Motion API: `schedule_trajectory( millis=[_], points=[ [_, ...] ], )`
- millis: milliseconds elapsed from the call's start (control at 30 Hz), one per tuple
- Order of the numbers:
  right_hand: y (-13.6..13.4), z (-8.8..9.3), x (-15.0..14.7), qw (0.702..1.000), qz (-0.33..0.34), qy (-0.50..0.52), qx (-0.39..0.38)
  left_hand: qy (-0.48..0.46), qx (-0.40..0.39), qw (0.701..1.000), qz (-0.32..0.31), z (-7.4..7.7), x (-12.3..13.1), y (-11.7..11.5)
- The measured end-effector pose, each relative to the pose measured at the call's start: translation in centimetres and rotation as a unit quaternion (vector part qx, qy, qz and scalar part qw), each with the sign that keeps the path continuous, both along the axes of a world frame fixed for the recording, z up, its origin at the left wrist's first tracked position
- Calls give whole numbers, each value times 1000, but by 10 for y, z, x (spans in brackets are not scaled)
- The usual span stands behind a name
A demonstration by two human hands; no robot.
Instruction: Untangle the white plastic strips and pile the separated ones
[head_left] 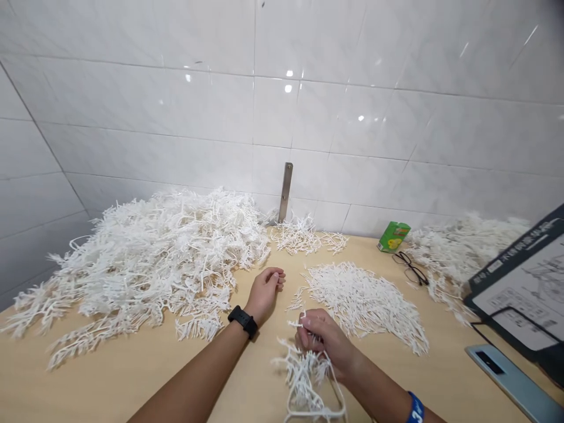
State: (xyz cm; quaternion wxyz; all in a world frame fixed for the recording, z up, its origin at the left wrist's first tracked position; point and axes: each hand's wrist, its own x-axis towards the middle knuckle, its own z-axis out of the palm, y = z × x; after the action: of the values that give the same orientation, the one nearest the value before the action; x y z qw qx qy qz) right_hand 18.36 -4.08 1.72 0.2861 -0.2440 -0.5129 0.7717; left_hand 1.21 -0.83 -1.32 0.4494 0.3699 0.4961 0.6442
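My right hand [328, 338] is closed on a white branched plastic piece, one short sprig of it poking out past the thumb. Below that hand hangs a tangled bunch of white branched strands [304, 376] with a white looped frame at its bottom. My left hand [264, 291], with a black watch at the wrist, is closed above the table; anything inside its curled fingers is hidden. To its left rises a big heap of white branched plastic pieces [176, 252]. Just beyond my right hand lies a flat pile of small white pieces [361, 299].
A small clump of white pieces [299, 235] lies by the metal strip [285, 191] at the tiled wall. On the right are a green box [393, 237], eyeglasses [412, 269], another white heap [467, 244], a dark printed panel [520, 288] and a phone [515, 385].
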Motion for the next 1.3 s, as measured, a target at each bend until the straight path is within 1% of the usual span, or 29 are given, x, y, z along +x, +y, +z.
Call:
schedule_trajectory(
  millis=[33, 67, 100, 133, 167, 200, 233, 267, 300, 333, 400, 433, 500, 633, 700, 800, 900, 967, 1033, 1100, 1133, 1167, 1200, 1233, 1267, 1300],
  points=[
    [7, 12, -6, 1000, -28, 3, 4, -33, -2, 999, 6, -1, 0, 1],
    [16, 25, -12, 995, -96, -5, 7, -56, -2, 998, 5, -2, 0, 3],
    [28, 38, -19, 983, -181, -10, 1, -72, 1, 997, 5, -3, 0, 4],
    [41, 48, -26, 973, -228, -21, -5, -80, 1, 997, 6, -3, 0, 5],
    [53, 55, -32, 967, -250, -44, -16, -88, -2, 996, 7, -4, -1, 5],
    [62, 58, -36, 965, -251, -70, -37, -90, 0, 996, 7, -4, -2, 6],
    [69, 55, -39, 967, -237, -78, -49, -85, 20, 996, 5, -4, -3, 6],
    [72, 48, -41, 973, -209, -73, -62, -83, 13, 996, 11, -4, -3, 6],
    [70, 37, -41, 978, -189, -63, -61, -83, 3, 996, 10, -4, -4, 6],
    [66, 24, -40, 980, -187, -52, -49, -83, -4, 996, 11, -3, -5, 5],
    [53, 0, -39, 979, -202, -27, -27, -80, -10, 997, 9, -1, -5, 5],
    [47, -9, -38, 976, -216, -19, -22, -77, -7, 997, 7, 0, -6, 4],
    [36, -18, -36, 971, -239, -27, -3, -74, -5, 997, 0, 1, -6, 4],
    [29, -14, -32, 965, -251, -45, 65, -74, -7, 997, -14, 3, -6, 4],
    [30, -13, -30, 964, -250, -46, 81, -61, -2, 998, -24, 4, -7, 2],
    [31, -13, -29, 963, -248, -48, 93, -8, 14, 998, -54, 9, -7, -5],
    [28, -14, -32, 964, -235, -49, 116, 42, 42, 992, -111, 16, -5, -13],
    [27, -14, -33, 965, -221, -55, 131, 76, 63, 986, -136, 19, -5, -15],
    [26, -14, -33, 963, -214, -67, 152, 112, 69, 980, -150, 22, -6, -16],
    [25, -15, -32, 958, -213, -79, 174, 145, 62, 977, -142, 26, -10, -18],
    [25, -16, -32, 957, -212, -83, 183, 160, 57, 976, -135, 29, -13, -19],
    [25, -16, -32, 955, -210, -85, 190, 171, 63, 978, -105, 35, -17, -21],
    [25, -16, -32, 954, -210, -86, 195, 188, 70, 975, -94, 42, -20, -23],
    [25, -16, -33, 954, -209, -86, 198, 200, 71, 972, -103, 50, -24, -23],
    [24, -16, -33, 953, -209, -85, 201, 199, 62, 969, -134, 60, -27, -22],
    [24, -16, -34, 953, -208, -85, 203, 202, 41, 961, -187, 71, -28, -18]
  ],
)
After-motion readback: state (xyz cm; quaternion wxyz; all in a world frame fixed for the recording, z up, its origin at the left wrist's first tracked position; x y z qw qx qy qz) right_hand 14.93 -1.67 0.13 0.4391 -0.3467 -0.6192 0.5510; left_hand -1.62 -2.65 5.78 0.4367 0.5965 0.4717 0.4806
